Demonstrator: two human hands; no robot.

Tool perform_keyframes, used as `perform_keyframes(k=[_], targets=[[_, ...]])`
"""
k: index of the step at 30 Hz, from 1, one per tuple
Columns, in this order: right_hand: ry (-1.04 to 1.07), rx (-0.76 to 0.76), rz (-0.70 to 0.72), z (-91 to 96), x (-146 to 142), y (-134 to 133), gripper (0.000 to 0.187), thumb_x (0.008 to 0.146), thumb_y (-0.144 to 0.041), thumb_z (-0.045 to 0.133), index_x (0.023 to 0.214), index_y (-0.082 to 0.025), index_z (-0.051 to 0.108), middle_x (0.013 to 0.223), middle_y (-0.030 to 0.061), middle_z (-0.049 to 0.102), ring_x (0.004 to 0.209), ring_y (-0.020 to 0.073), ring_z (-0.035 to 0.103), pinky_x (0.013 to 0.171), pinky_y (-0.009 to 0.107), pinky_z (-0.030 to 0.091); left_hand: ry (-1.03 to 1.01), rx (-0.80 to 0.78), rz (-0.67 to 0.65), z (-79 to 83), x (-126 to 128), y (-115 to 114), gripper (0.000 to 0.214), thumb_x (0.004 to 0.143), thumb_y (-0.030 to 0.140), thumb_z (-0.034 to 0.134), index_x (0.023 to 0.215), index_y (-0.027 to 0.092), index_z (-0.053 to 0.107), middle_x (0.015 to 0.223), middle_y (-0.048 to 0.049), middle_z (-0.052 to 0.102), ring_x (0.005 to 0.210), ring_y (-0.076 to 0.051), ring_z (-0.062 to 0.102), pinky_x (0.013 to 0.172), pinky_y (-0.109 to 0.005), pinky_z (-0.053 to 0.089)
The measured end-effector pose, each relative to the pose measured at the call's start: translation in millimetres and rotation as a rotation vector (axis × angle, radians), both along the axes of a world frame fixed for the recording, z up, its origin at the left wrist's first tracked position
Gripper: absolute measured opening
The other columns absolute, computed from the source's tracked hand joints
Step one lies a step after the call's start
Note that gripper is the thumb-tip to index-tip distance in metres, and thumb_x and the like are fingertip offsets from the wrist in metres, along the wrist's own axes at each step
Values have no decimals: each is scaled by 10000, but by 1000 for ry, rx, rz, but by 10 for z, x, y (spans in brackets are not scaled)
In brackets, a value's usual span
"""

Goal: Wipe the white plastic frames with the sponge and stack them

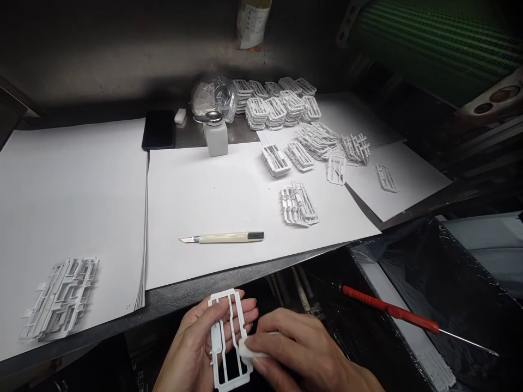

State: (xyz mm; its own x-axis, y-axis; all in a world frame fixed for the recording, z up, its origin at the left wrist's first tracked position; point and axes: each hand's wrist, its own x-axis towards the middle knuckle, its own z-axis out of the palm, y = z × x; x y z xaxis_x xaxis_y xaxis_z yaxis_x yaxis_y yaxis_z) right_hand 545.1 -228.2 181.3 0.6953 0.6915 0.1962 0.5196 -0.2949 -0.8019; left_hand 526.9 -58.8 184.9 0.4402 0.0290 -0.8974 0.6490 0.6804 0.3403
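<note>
My left hand [195, 348] cradles a white plastic frame part [227, 343] at the bottom of the view, fingers curled under it. My right hand [302, 354] pinches a small white pad [248, 348] and presses it against the frame's right edge. Both hands are below the table's front edge. A craft knife [223, 237] with its blade extended lies on the white paper [212, 201] just beyond them. A stack of the same white frames [61, 298] sits at the left front.
Several stacks of white frames [286, 117] crowd the back right, with one pile [298, 204] nearer. A white dispenser bottle [215, 133] and a black phone [158, 129] stand at the back. A red-handled screwdriver [404, 314] lies on black plastic at the right.
</note>
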Motion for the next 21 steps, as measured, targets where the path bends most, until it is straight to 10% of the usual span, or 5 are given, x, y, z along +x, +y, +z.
perform_keyframes(k=[10, 21], targets=[[87, -106, 102, 141, -26, -82, 120, 941, -217, 579, 1031, -197, 655, 873, 46, 673, 770, 156, 639, 710, 230, 514, 7, 67, 7, 88, 25, 6, 214, 813, 185, 603, 950, 53, 701, 969, -181, 750, 994, -310, 676, 842, -347, 564], [120, 156, -124, -53, 187, 0, 290, 884, -54, 541, 1150, -142, 616, 933, 92, 641, 823, 182, 612, 716, 293, 528, -21, 43, 5, 41, 0, 41, 148, 768, 177, 652, 869, 106, 733, 941, -128, 764, 942, -302, 696, 799, -354, 574]])
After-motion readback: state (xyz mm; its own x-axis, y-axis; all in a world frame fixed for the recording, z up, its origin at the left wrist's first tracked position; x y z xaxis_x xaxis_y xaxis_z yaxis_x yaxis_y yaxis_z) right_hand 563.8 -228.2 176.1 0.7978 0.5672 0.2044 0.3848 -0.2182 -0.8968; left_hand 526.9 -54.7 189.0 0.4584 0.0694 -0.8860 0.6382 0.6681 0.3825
